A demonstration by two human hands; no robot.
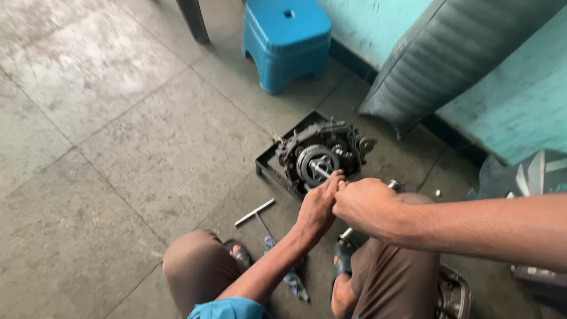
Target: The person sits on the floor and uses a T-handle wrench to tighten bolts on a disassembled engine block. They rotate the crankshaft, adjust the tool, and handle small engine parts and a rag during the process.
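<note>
A dark, greasy engine assembly [331, 147] with a round metal clutch hub at its centre sits in a black metal tray [269, 164] on the floor. A thin metal tool shaft [320, 171] reaches into the hub. My left hand [319, 204] is closed around the near end of that shaft. My right hand [366, 204] is closed just beside it, gripping the tool's handle, whose metal end [394, 185] pokes out past the knuckles. Both hands touch each other, right in front of the engine.
A T-shaped metal wrench [255, 212] lies on the grey tiled floor left of my hands. A blue plastic stool [287, 40] stands behind the tray. A dark ribbed seat [449, 59] leans on the teal wall. My knees and sandalled feet are below.
</note>
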